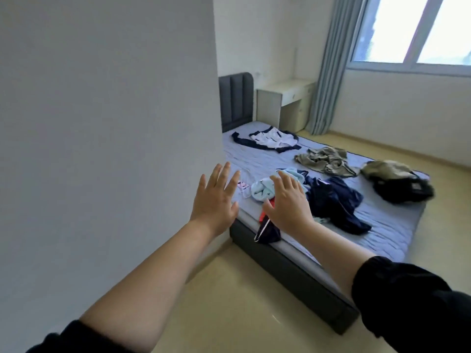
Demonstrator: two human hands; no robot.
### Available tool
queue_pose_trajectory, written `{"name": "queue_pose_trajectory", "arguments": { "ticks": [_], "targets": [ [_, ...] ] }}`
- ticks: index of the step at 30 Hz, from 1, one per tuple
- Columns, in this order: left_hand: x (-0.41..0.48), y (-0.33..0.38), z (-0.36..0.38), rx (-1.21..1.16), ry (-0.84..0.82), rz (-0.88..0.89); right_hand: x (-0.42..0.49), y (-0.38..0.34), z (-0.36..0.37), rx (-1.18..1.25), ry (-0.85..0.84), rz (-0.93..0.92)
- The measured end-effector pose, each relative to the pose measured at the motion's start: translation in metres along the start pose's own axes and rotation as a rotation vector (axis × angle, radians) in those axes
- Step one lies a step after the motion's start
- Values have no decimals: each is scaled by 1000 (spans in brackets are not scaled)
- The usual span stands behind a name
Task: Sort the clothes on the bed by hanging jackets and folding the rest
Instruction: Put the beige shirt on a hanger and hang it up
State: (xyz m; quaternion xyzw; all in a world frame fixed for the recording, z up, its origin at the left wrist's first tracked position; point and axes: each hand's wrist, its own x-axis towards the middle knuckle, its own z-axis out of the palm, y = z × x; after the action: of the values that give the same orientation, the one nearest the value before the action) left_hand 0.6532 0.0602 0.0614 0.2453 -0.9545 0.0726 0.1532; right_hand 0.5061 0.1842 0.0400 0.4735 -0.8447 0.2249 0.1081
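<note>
Both the left hand and right hand hover with fingers spread, holding nothing; clothes strew the bed.

1. The mattress has a pale blue quilted cloth cover, matt and rippled with stitching.
2. The bed frame and the far headboard are dark grey upholstery cloth, matt. The headboard is padded.
3. The near floor is smooth with a faint gloss.
4. The left wall is smooth and matt.
5. The navy garment is thin crumpled cloth. The olive garment is matt and creased.
6. The far curtain is matt pleated cloth.
7. The far desk looks like smooth pale board.
</note>
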Motion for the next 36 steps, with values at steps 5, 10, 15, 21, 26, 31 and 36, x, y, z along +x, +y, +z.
{"name": "queue_pose_trajectory", "arguments": {
  "ticks": [5, 10, 15, 21, 26, 31, 36],
  "targets": [
    [108, 83, 34, -148, 38, 74, 39, 110, -20, -110, 46, 190],
    [210, 158, 56, -232, 110, 250, 67, 203, -50, -201, 158, 368],
    [288, 265, 67, -329, 64, 419, 58, 284, -102, -329, 280, 560],
    [322, 403, 71, -493, -21, 617, -6, 382, -169, -443, 311, 758],
    [331, 532, 86, -505, 5, 737, -67, 478, -210, -462, 362, 867],
    [341, 684, 92, -526, -4, 731, -111, 595, -242, -469, 336, 899],
    [361, 807, 105, -581, -98, 717, -131, 700, -276, -431, 322, 931]
  ]
}}
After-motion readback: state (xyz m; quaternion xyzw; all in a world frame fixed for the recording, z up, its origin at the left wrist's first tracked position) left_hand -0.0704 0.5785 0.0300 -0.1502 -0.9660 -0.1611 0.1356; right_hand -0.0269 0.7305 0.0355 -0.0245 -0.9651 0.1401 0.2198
